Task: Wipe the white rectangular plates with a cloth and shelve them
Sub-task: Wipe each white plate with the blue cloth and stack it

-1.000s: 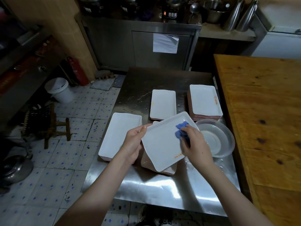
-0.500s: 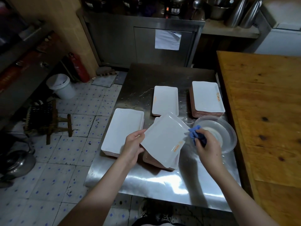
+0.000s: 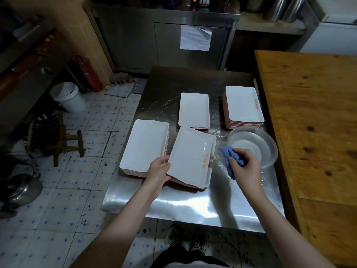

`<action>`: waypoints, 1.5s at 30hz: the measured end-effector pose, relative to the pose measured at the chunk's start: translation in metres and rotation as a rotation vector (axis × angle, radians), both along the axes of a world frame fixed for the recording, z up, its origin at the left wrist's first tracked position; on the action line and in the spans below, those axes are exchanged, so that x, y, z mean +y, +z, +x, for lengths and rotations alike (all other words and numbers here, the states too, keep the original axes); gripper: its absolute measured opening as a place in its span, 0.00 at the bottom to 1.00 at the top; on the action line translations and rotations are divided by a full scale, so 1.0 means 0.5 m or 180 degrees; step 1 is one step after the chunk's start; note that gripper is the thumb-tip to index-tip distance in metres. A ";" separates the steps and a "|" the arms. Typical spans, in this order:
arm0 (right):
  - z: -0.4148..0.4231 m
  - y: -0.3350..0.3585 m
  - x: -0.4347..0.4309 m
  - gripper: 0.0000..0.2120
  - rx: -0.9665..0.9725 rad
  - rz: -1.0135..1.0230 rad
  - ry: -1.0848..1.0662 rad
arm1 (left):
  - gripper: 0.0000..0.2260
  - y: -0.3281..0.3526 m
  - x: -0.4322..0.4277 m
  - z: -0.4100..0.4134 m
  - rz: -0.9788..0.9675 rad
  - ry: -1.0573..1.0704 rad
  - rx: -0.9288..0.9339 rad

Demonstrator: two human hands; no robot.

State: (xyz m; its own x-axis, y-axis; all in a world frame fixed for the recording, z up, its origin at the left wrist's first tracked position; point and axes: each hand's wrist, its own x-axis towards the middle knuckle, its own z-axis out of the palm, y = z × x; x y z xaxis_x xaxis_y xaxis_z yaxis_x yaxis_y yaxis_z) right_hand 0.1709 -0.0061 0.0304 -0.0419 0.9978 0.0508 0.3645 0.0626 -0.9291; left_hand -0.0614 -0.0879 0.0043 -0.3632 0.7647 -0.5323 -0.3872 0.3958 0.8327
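Observation:
My left hand [image 3: 159, 172] grips the near left edge of a white rectangular plate [image 3: 190, 157], which lies tilted on the stack in the middle of the steel table [image 3: 193, 206]. My right hand [image 3: 246, 168] holds a crumpled blue cloth [image 3: 229, 156] just right of that plate, apart from it. Other white plates sit in a stack at the left [image 3: 144, 145], a low stack at the back middle [image 3: 194, 110] and a taller stack at the back right [image 3: 243, 104].
A clear bowl of water [image 3: 255, 146] stands by my right hand at the table's right side. A wooden table [image 3: 313, 122] adjoins on the right. A white bucket [image 3: 67, 96], a small stool [image 3: 56, 136] and a kettle [image 3: 21, 187] are on the tiled floor at the left.
My right hand lifted the cloth off the plate and moved it right toward the bowl. My left hand lowered the plate onto the middle stack.

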 end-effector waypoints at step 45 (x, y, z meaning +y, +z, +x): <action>0.036 0.031 0.242 0.18 0.0537 -0.1325 -0.0270 | 0.13 0.068 0.400 0.051 -0.0551 -0.1103 0.1445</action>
State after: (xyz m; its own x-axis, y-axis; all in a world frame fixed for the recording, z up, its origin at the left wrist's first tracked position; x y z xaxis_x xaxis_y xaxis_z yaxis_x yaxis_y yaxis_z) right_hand 0.1888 0.1150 0.0461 0.0154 0.9342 -0.3563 0.1936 -0.3524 -0.9156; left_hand -0.0358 0.1121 0.0384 -0.3285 0.7952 -0.5096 0.1684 0.5802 0.7968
